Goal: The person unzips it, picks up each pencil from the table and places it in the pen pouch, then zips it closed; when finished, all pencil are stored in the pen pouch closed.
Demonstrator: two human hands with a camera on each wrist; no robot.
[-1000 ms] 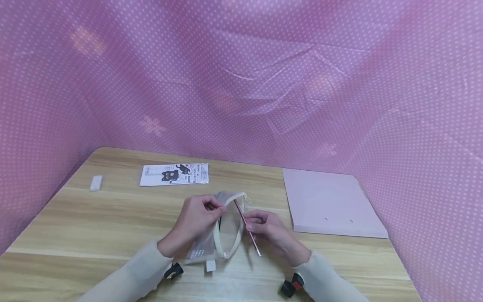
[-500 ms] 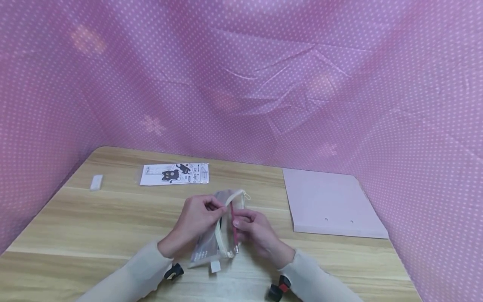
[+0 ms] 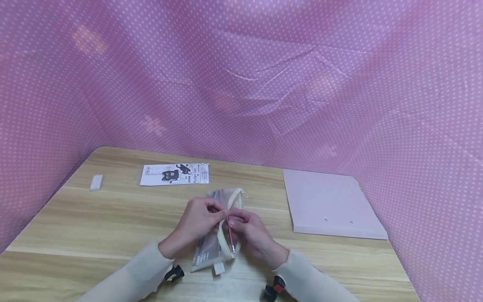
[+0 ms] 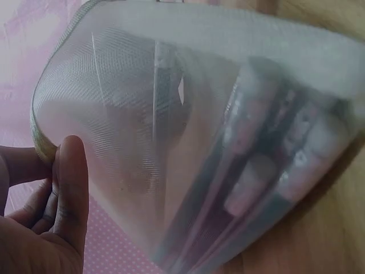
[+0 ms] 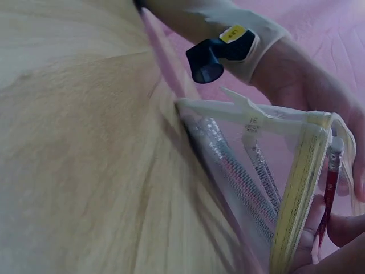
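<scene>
My left hand (image 3: 196, 222) pinches the zipped edge of a see-through mesh pencil case (image 3: 209, 247) and holds its mouth apart. My right hand (image 3: 256, 237) grips a red pencil (image 3: 231, 237) in that mouth. In the right wrist view the red pencil (image 5: 331, 185) stands inside the opening beside the yellowish zipper (image 5: 299, 200), its eraser end up. Through the mesh in the left wrist view, several pencils (image 4: 251, 137) lie inside the case. The red pencil's other end is hidden by the hands and case.
A flat ruler set packet (image 3: 174, 174) lies behind the hands. At the far left is a small white eraser-like block (image 3: 96, 183). A pale pink board-like item (image 3: 332, 201) with two small holes lies right. Pink dotted cloth (image 3: 241, 84) hangs beyond the wooden table (image 3: 113, 235).
My right hand has moved left with the red pencil, from the case's right side into its mouth. The case has tilted slightly; my left hand has stayed nearly still.
</scene>
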